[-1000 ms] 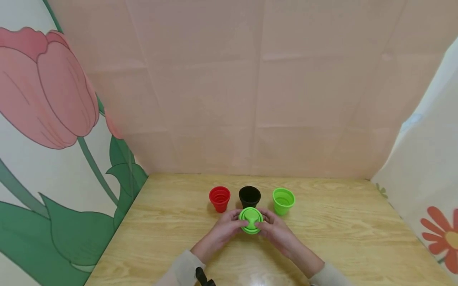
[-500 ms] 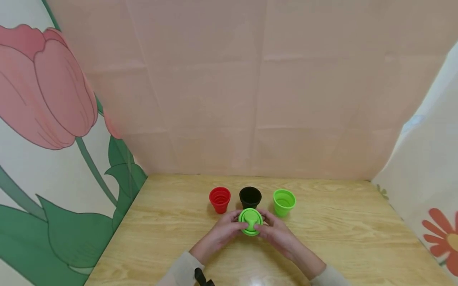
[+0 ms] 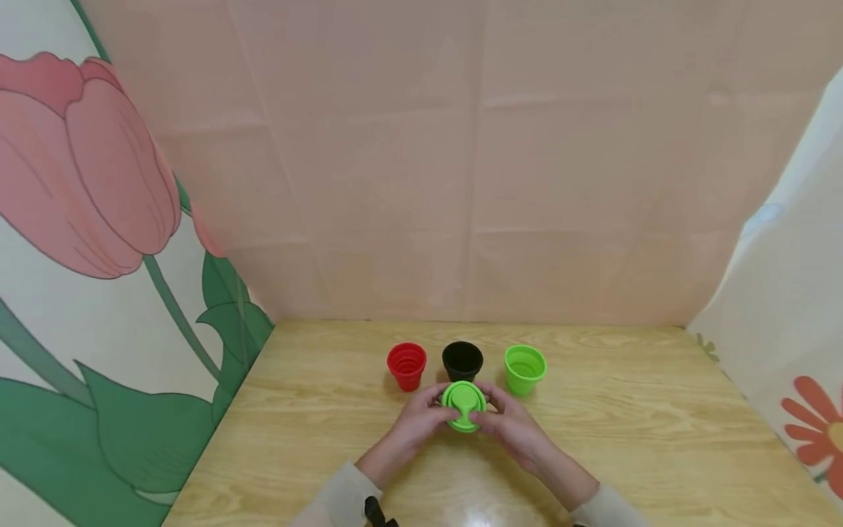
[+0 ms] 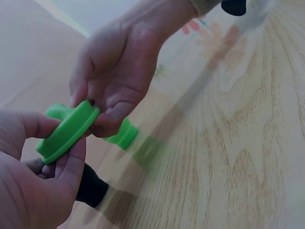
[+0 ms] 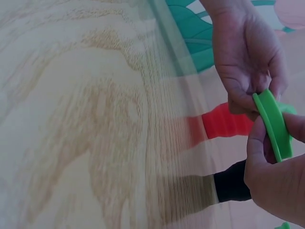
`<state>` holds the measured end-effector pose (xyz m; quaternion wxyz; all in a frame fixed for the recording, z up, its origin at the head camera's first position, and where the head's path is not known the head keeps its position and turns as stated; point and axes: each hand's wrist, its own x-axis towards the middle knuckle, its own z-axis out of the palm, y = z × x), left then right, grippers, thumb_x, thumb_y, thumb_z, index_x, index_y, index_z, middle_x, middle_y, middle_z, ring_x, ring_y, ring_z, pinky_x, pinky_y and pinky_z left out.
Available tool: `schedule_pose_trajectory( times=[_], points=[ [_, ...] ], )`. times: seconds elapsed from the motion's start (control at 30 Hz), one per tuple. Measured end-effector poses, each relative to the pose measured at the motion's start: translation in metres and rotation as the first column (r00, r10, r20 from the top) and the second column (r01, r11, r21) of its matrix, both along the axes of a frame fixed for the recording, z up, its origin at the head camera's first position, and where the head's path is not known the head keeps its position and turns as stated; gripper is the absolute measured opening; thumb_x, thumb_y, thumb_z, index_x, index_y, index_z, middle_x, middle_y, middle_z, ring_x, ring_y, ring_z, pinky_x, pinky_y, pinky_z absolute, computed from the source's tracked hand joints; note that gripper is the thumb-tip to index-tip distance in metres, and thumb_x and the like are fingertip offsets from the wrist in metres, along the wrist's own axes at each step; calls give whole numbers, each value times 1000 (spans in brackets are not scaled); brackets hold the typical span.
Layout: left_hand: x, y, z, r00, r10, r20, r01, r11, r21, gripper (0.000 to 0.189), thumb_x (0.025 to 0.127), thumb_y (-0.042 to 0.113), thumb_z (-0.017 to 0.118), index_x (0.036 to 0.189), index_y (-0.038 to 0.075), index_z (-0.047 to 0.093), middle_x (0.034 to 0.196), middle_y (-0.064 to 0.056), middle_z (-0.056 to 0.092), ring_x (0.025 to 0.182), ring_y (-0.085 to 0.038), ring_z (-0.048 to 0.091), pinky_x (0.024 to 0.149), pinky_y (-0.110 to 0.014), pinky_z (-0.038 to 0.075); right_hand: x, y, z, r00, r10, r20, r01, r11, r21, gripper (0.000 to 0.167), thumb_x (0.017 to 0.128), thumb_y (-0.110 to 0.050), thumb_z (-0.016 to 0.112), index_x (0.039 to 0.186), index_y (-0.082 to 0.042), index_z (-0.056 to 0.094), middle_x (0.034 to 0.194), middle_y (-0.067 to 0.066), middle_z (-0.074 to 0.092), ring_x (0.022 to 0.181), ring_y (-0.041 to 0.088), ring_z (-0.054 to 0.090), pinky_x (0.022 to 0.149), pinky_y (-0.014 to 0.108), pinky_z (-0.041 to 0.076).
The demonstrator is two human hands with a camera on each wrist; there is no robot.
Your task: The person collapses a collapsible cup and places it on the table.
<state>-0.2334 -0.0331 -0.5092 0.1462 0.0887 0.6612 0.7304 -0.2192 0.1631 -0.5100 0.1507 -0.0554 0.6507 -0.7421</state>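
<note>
A round green cup lid (image 3: 464,407) with a raised keyhole-shaped middle is held in front of the cups, its top facing the head camera. My left hand (image 3: 416,421) pinches its left edge, thumb on top and fingers beneath. On the opposite edge my right hand (image 3: 515,432) grips it the same way. Seen from the left wrist, the lid (image 4: 71,129) is edge-on and tilted, above the table. Behind the hands stand a red cup (image 3: 407,366), a black cup (image 3: 462,359) and a green cup (image 3: 525,369), mouths up. The lid and fingers partly cover the black cup's base.
The cups stand in a row on a wood-grain table (image 3: 316,410), towards its back. A pinkish sheet (image 3: 395,183) rises behind the table's far edge. Flower-printed panels flank it, with a large tulip (image 3: 118,176) at left and an orange flower (image 3: 819,424) at right.
The head view shifts very slightly. Both hands keep their hold on the lid in nearly the same place, and the cups stay put.
</note>
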Motion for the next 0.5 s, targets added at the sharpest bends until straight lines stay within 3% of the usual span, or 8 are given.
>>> schedule_pose_trajectory(
  times=[0.33, 0.5],
  points=[
    [2, 6, -5, 999, 47, -22, -48, 998, -34, 55, 78, -5, 67, 132, 5, 66, 114, -9, 56, 101, -20, 55, 78, -30, 58, 5, -2, 2, 997, -71, 1, 71, 997, 37, 67, 84, 5, 65, 147, 4, 41, 138, 21, 43, 101, 22, 64, 86, 33, 57],
    [1, 6, -4, 999, 41, -10, -41, 999, -11, 58, 77, -5, 64, 134, 4, 64, 116, -9, 57, 97, -18, 60, 76, -27, 58, 4, -2, 6, 997, -78, -6, 78, 996, 38, 68, 83, 4, 63, 147, 3, 41, 140, 20, 45, 99, 21, 65, 84, 33, 57]
  ],
)
